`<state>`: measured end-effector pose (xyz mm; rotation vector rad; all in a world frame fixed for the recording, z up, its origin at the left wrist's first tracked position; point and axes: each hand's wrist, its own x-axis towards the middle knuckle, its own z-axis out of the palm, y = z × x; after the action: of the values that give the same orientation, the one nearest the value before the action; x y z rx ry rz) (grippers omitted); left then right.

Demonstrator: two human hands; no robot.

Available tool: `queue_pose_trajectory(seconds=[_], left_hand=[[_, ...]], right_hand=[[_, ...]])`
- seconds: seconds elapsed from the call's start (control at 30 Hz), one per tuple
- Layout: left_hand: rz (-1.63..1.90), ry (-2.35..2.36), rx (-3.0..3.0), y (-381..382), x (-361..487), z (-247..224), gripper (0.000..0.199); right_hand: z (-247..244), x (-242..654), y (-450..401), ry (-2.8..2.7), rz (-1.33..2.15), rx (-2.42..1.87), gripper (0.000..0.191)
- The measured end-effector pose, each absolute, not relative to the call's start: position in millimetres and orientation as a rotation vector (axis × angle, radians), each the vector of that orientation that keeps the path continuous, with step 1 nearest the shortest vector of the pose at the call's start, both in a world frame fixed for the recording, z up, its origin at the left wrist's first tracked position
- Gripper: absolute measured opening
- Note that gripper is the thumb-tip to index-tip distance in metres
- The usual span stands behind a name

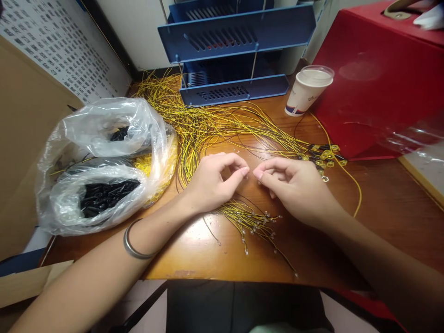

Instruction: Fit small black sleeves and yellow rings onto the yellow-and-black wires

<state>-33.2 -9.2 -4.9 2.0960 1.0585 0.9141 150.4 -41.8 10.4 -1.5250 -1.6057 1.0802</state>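
My left hand (219, 181) and my right hand (294, 187) hover just above the wooden table, pinched fingertips facing each other with a small gap between. Whatever either pinch holds is too small to make out. Below them fans a bundle of thin yellow and black wires (239, 215) with small clear tips, partly covered by my left hand. Behind runs a long tangle of similar wires (208, 121). Its right ends carry black pieces with yellowish hexagonal ends (326, 156), lying beyond my right hand.
On the left, a clear plastic bag (45, 185) holds smaller bags of black parts (107, 196) and yellow rings (152, 173). A blue tray rack (236, 95) stands at the back. A paper cup (307, 90) sits beside a red box (371, 88). The table's front edge is near me.
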Motion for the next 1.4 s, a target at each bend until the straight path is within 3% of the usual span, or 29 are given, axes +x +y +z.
queue_pose_trajectory(seconds=[1.4], left_hand=[[0.938, 1.059, 2.252, -8.1, -34.6, -9.2, 0.012]], right_hand=[[11.1, 149.8, -41.8, -1.544, 1.051, -1.431, 0.011]])
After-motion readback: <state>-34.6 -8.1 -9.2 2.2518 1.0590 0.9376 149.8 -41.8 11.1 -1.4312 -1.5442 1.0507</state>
